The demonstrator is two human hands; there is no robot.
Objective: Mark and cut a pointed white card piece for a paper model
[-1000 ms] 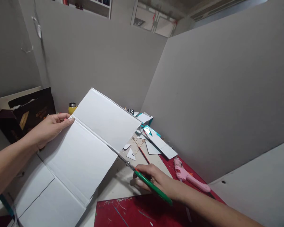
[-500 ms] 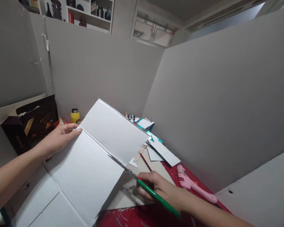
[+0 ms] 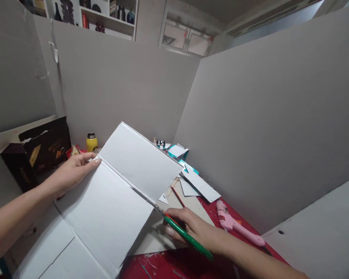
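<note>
A large white creased cardboard sheet (image 3: 116,193) lies tilted over the table, its far panel folded up. My left hand (image 3: 71,172) pinches the sheet's left edge at the crease, fingers closed on it. My right hand (image 3: 192,228) grips green-handled scissors (image 3: 180,230), whose blades (image 3: 147,199) sit in the sheet's right edge along the crease line.
A pink glue gun (image 3: 235,224) lies on the red table surface (image 3: 168,265) to the right. White and teal paper scraps (image 3: 196,184) and a red pencil (image 3: 177,195) lie behind the scissors. A dark paper bag (image 3: 37,151) and yellow bottle (image 3: 91,142) stand at the left. Grey partition walls (image 3: 264,116) enclose the desk.
The view has tilted up a little. The scissor blades have advanced slightly into the sheet along the crease. My left hand keeps its hold on the edge.
</note>
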